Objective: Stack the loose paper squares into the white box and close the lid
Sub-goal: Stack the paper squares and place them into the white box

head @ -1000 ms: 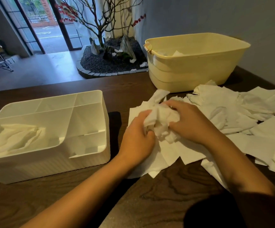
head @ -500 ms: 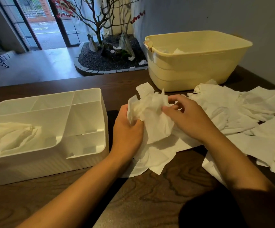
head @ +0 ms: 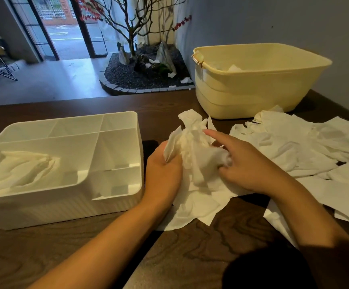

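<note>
Both hands are occupied: a crumpled bunch of paper squares [head: 192, 147] is gripped by the left hand [head: 163, 174] and pinched by the right hand [head: 244, 165], forefinger extended, mid-table. Gathering appears underway; transfer leftward into the white box [head: 107, 205], beside the left edge, seems next.

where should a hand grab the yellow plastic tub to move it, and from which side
Probably the rolled rim of the yellow plastic tub, one hand on each short end, coming from the sides. The rim juts out past the walls all round and gives fingers a lip to hook under, while the walls below are broad and smooth. The left end faces open table; loose white paper squares crowd the near side.
</note>
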Tool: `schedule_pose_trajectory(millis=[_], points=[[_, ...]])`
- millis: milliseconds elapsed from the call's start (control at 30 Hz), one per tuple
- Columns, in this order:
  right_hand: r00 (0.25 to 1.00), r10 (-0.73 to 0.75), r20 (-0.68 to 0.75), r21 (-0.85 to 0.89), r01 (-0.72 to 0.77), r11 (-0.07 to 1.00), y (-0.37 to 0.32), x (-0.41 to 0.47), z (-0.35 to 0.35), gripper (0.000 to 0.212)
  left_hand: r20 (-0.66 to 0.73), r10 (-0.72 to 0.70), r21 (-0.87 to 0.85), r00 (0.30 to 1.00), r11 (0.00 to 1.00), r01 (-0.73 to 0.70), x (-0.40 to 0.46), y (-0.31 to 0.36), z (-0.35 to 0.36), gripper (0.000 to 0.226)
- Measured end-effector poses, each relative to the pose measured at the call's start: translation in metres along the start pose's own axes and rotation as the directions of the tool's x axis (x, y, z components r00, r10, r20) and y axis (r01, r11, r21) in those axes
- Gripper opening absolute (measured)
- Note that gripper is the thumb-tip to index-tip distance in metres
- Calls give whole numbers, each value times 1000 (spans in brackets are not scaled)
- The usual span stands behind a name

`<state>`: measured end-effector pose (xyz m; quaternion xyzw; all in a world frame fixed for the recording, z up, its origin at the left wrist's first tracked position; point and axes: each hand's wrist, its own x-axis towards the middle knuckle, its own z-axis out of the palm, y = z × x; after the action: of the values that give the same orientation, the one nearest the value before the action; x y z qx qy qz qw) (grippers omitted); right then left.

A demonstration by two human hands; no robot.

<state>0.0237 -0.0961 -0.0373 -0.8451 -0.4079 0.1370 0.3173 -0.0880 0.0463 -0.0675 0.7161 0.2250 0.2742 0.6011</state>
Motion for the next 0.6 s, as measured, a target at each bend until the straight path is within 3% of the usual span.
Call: schedule_pose_trajectory(millis=[133,233,300,433,500,600], points=[[971,44,-233,48,-33,998,7,2,0,67,-66,-5,-35,998,999,3,-1,-1,0,29],[903,23,-428,177,59,982,9,4,-4,40,-99,-35,-130,995,991,22,0,3,0,29],[924,5,-383,199,78,977,9,5,-6,45,-104,-39,-139,994,990,24,-2,5,1,30],[999,0,-47,1,0,1000,10,0,-6,75,-113,-28,-78,993,997,20,-2,5,1,25],[1000,20,18,-56,-19,998,5,-2,-5,71,-95,-4,2,996,1000,4,0,0,1,23],[998,63,-8,-173,-64,983,1,-1,-3,62,-76,20,59,997,998,-15,2,-3,1,22]])
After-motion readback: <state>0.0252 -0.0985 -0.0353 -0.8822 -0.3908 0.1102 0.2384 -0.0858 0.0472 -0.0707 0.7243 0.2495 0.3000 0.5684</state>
